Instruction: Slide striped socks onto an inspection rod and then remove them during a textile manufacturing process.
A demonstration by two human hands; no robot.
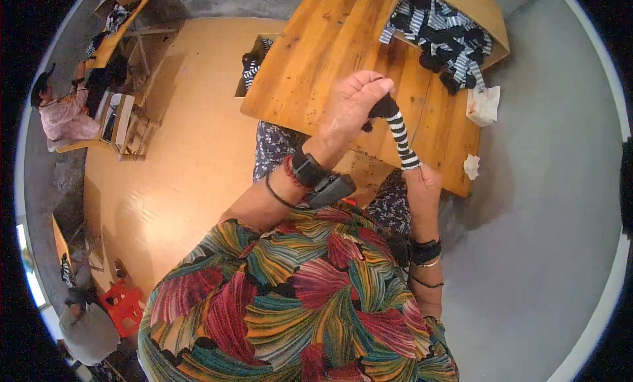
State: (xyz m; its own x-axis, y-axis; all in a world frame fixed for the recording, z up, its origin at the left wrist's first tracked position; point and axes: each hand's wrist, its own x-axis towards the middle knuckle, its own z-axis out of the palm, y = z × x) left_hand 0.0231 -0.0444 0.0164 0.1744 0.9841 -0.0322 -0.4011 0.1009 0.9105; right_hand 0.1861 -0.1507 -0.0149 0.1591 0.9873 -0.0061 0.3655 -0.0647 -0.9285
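Observation:
Stretched between my two hands is a black knit piece with a black-and-white striped tube (399,133), like a sock or a long-cuffed glove; which one I cannot tell. My left hand (359,95) is closed on its black end, the higher one. At the striped end below, the fingers of my right hand (423,179) pinch the edge. The piece slants over the near part of a wooden table (330,39). A small black bit hangs beside my left wrist.
An open cardboard box (498,19) at the table's far right holds many striped and black knit pieces (438,36). A white packet (483,106) and crumpled paper (471,166) lie by the right edge. Another box (241,85) stands left of the table. Two people sit at the left.

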